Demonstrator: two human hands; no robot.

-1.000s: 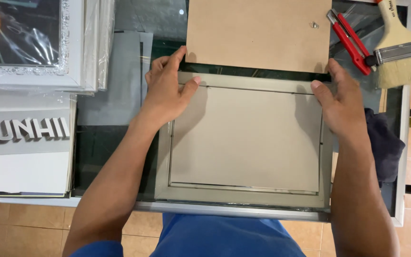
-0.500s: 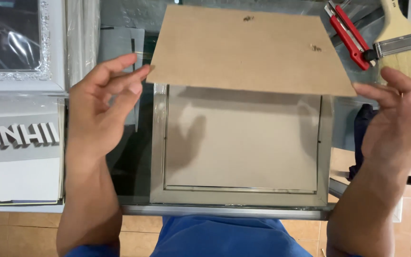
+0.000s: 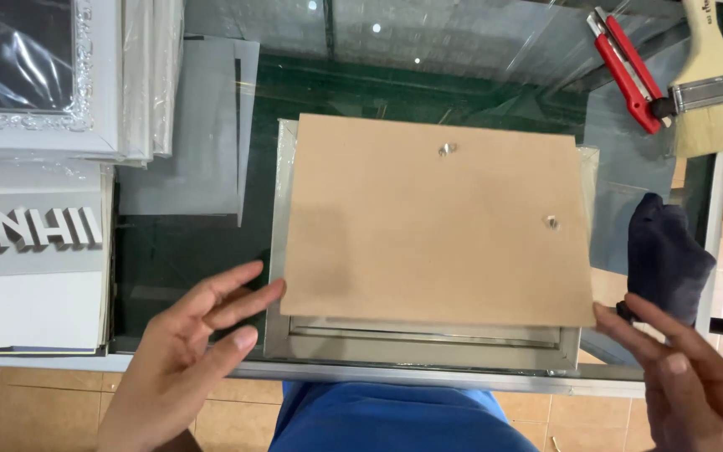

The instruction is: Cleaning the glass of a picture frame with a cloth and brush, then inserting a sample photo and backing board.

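A brown backing board (image 3: 437, 222) with two small metal fittings lies flat over a silver picture frame (image 3: 420, 347), which rests face down on the glass table (image 3: 428, 381). Only the frame's near edge and left side show past the board. My left hand (image 3: 190, 351) is open at the board's near left corner, fingertips at its edge. My right hand (image 3: 684, 377) is open at the near right corner, fingertips close to the board. Neither hand grips anything.
A stack of white framed pictures (image 3: 39, 75) and a white box (image 3: 31, 268) fill the left side. A glass pane (image 3: 190, 125) lies beside them. A red utility knife (image 3: 625, 67), a wide paintbrush (image 3: 713, 79) and a dark cloth (image 3: 667, 255) sit at the right.
The board, held above the frame by both hands, has been laid down onto the frame's back. Both hands let go and drew back to the near corners.
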